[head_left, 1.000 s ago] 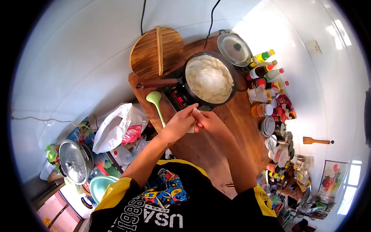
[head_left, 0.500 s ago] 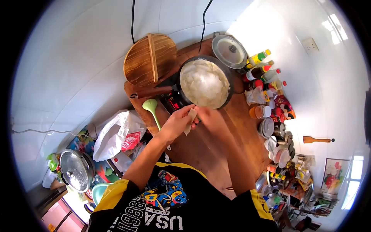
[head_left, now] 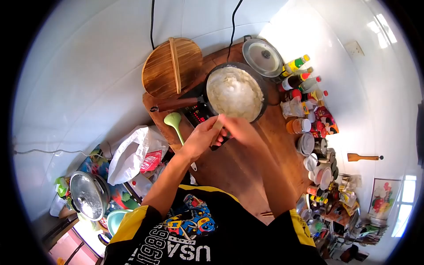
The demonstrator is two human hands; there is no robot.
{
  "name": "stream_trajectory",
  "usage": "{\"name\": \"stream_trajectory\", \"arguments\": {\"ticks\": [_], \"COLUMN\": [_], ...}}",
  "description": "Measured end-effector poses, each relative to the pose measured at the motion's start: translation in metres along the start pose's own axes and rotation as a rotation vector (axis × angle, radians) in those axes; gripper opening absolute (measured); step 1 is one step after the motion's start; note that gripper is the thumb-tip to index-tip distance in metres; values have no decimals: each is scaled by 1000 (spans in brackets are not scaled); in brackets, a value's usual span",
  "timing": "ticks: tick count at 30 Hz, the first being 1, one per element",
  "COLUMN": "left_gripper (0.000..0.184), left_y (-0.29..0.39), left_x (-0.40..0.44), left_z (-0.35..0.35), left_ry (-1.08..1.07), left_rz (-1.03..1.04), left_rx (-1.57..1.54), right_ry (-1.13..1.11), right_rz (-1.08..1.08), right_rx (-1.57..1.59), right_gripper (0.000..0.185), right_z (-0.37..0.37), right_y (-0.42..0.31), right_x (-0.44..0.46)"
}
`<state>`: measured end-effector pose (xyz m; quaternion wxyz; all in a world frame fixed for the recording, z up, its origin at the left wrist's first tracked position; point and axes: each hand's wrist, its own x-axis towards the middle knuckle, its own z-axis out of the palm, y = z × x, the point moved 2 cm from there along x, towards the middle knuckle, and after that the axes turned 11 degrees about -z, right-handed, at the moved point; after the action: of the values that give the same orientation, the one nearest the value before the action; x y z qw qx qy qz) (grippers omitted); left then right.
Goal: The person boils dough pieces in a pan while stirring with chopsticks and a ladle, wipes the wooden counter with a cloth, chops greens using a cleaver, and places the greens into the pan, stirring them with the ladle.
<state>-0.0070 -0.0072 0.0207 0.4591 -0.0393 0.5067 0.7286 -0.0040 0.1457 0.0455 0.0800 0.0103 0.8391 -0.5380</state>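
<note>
My left hand (head_left: 202, 136) is closed on a pale strip of dough (head_left: 217, 126), just below the wok. Touching the top of that strip, my right hand (head_left: 238, 128) has its fingers pressed together and is slightly blurred. Beyond them a dark wok (head_left: 263, 102) sits on a black induction cooker (head_left: 195, 115) with red lit marks. White, steaming liquid with pale flat pieces (head_left: 234, 95) fills the wok. Its brown handle (head_left: 176, 104) points left. A green ladle (head_left: 172, 119) lies left of my hands.
A wooden lid (head_left: 159, 68) leans at the back left, and a glass lid (head_left: 262, 57) lies behind the wok. Bottles (head_left: 295, 65) and jars (head_left: 300, 126) line the right side of the wooden table (head_left: 229, 172). A white bag (head_left: 128, 154) is at the left.
The whole view has shifted, moving the wok slightly left and down. My hands have moved a little on the dough strip, with the right hand's fingers now over its top end.
</note>
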Motion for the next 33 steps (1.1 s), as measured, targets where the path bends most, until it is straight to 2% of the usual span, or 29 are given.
{"name": "stream_trajectory", "arguments": {"ticks": [1,3,5,7,8,10,11,13,14,15,17,19,21,22,24,25,27,28,29,30,31,32,33], "left_gripper": [29,31,27,25,25,26,26,26,23,23,21,19,19,19,21,21,22,25,25,27,29,39,43], "left_y": [-6,-9,-4,-6,-4,3,-2,-8,-11,-9,-7,-9,-7,-7,-7,-11,-5,0,-3,-8,-12,-9,-36], "left_x": [3,3,5,9,12,10,11,29,33,32,26,25,25,25,28,29,44,57,68,79,84,58,51], "left_z": [0,1,-3,-8,-8,-7,-7,-13,-15,-12,-5,-3,-4,-5,-8,-4,-3,-4,-7,-13,-9,17,30], "left_ry": [-1,48,55,63,62,127,126,114,82,79,89,110,149,146,166,158,235,223,205,344,474,551,531], "left_rz": [-2,81,29,-56,-53,-9,-15,-60,-39,-32,49,47,-66,-70,-39,-48,-52,56,47,194,346,332,512], "left_rx": [-5,-33,34,112,111,202,201,64,-28,-35,-46,-56,29,37,157,171,175,251,270,402,533,652,795], "right_ry": [-155,-74,8,106,106,182,181,475,300,296,-87,-76,-1,7,201,214,455,558,437,313,350,366,373], "right_rz": [72,42,24,-149,-152,-419,-413,-321,-232,-236,135,78,-53,-52,-348,-335,-27,-78,45,163,192,345,398], "right_rx": [362,368,381,134,132,-518,-516,-800,-523,-532,315,380,53,57,-804,-799,-700,-587,-261,66,521,811,1192], "right_gripper": [35,32,29,30,30,36,36,44,45,45,42,38,36,36,37,37,38,40,42,43,47,46,50], "right_z": [11,11,14,11,7,-3,-2,-10,-12,-12,5,9,7,8,4,1,-18,-17,-12,-4,19,34,53], "right_y": [-4,-1,3,3,10,27,38,38,35,28,29,22,29,36,45,53,68,71,82,80,90,83,101], "right_x": [-9,-11,-13,-10,-1,26,29,39,33,25,7,2,0,6,23,23,34,22,2,-25,-49,-71,-87]}}
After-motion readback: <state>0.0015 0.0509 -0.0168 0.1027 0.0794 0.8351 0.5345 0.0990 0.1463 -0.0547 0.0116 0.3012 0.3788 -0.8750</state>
